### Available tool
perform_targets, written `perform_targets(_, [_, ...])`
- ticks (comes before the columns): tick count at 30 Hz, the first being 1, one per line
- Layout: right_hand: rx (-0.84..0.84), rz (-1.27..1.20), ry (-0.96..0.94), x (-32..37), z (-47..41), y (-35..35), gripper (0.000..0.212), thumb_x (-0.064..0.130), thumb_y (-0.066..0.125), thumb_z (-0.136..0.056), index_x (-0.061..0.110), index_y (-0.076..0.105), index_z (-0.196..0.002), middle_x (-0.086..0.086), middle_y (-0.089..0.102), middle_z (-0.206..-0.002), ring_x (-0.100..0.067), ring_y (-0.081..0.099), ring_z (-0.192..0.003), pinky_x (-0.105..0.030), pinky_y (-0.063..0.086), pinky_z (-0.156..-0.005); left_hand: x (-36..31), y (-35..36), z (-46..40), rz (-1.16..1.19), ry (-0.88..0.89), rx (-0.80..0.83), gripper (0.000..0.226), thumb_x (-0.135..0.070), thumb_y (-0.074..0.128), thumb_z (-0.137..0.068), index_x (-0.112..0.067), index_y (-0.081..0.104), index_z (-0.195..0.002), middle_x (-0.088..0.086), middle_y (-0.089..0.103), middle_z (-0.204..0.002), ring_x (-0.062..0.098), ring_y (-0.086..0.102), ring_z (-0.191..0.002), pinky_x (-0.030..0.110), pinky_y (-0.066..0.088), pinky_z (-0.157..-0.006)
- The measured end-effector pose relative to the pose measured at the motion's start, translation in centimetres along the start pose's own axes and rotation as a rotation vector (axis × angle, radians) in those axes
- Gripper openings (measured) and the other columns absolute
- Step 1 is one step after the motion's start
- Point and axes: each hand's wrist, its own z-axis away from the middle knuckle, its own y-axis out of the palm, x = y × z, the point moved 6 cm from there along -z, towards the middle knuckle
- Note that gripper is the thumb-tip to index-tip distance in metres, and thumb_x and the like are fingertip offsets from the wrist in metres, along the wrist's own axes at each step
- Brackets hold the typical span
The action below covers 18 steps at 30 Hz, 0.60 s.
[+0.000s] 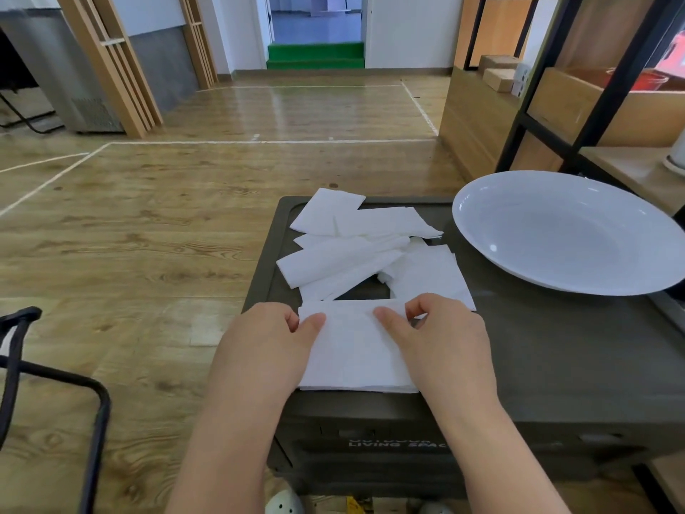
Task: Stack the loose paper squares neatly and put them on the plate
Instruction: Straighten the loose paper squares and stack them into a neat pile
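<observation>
While both hands, left hand (274, 339) and right hand (441, 339), pinch near-edge stack (356, 350), loose squares (356, 246) remain behind; plate (556, 276) still bare.

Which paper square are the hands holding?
The nearest square, at the box's front edge; left hand and right hand pinch it. The others lie scattered behind.

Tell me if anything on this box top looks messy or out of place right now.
Yes. The loose paper squares lie scattered and overlapping at different angles, some creased, behind the neat stack that the left hand and right hand pinch at its far edge. The plate holds nothing and overhangs the box on the right.
</observation>
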Motion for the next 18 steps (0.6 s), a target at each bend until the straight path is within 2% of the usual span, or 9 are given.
perform_targets(4, [-0.036, -0.021, -0.009, 0.0, 0.0, -0.2, 0.027, 0.058, 0.059, -0.081, 0.032, 0.051, -0.075, 0.020, 0.049, -0.061, 0.004, 0.046, -0.055, -0.006, 0.023, -0.049, -0.1, -0.2, 0.0, 0.021, 0.002, -0.057, 0.048, -0.049, 0.056, -0.087, -0.017, 0.043, -0.054, -0.003, 0.041, -0.049, 0.012, 0.040, -0.045, 0.026, 0.025, -0.044])
perform_targets(7, [-0.087, -0.055, -0.003, 0.2, -0.1, -0.8, 0.029, 0.057, 0.061, -0.079, 0.033, 0.048, -0.069, 0.021, 0.048, -0.059, 0.005, 0.044, -0.054, -0.006, 0.022, -0.048, -0.1, -0.3, -0.1, 0.050, 0.005, -0.092, 0.048, -0.051, 0.058, -0.084, -0.017, 0.046, -0.053, -0.004, 0.045, -0.048, 0.013, 0.043, -0.045, 0.026, 0.027, -0.044])
perform_targets(13, [-0.036, 0.009, 0.019, -0.3, -0.1, 0.4, 0.035, 0.050, 0.067, -0.078, 0.028, 0.043, -0.067, 0.013, 0.051, -0.060, -0.003, 0.048, -0.059, -0.016, 0.030, -0.045, 0.6, 0.6, -0.4, -0.016, -0.057, -0.046, 0.038, -0.051, 0.063, -0.081, -0.021, 0.051, -0.060, -0.007, 0.052, -0.059, 0.010, 0.048, -0.055, 0.026, 0.029, -0.046])
perform_targets(16, [-0.044, -0.015, 0.040, -0.7, -0.2, 0.4, 0.036, 0.049, 0.069, -0.076, 0.027, 0.042, -0.070, 0.012, 0.052, -0.062, -0.003, 0.048, -0.060, -0.018, 0.030, -0.045, -0.3, -0.1, 0.0, 0.079, -0.024, -0.192, 0.026, -0.041, 0.071, -0.077, -0.027, 0.050, -0.071, -0.011, 0.054, -0.070, 0.006, 0.050, -0.063, 0.022, 0.029, -0.048])
perform_targets(18, [-0.046, -0.022, 0.048, -0.7, -0.2, 0.4, 0.036, 0.048, 0.070, -0.076, 0.027, 0.041, -0.071, 0.012, 0.051, -0.064, -0.002, 0.046, -0.060, -0.018, 0.028, -0.045, -1.8, -0.5, 0.0, 0.130, 0.088, -0.282, 0.022, -0.036, 0.072, -0.078, -0.028, 0.051, -0.078, -0.012, 0.055, -0.078, 0.010, 0.052, -0.072, 0.021, 0.031, -0.053])
